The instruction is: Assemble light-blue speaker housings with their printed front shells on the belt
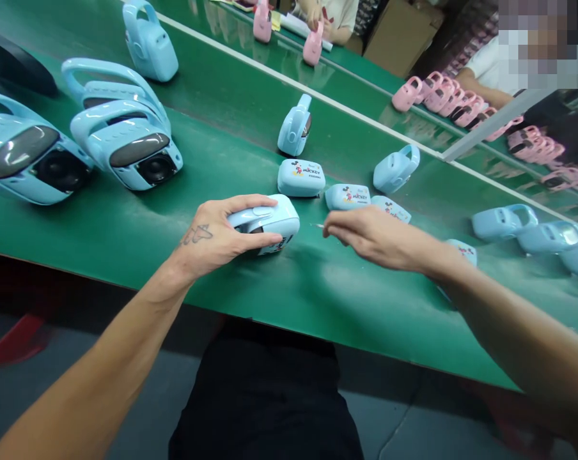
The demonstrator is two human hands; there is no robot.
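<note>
Near the table's front edge my left hand (222, 236) grips a light blue handled case (282, 217), thumb and fingers on opposite sides; printing shows on its lower face. To its right, my right hand (366, 233) is closed in a pinch over the green table (250, 287). A thin, pale tip sticks out from its fingers toward the case, not touching it; the object is too small to name. Just beyond my hands lie printed blue covers (301, 177) with a cartoon mouse and lettering.
Blue cases with dark windows and round black parts (148, 153) stand at left. More blue cases (295, 128) stand behind and at right (502, 222). Past a white rail (293, 80) are pink cases (406, 94) and other people's arms. A metal post rises at upper right.
</note>
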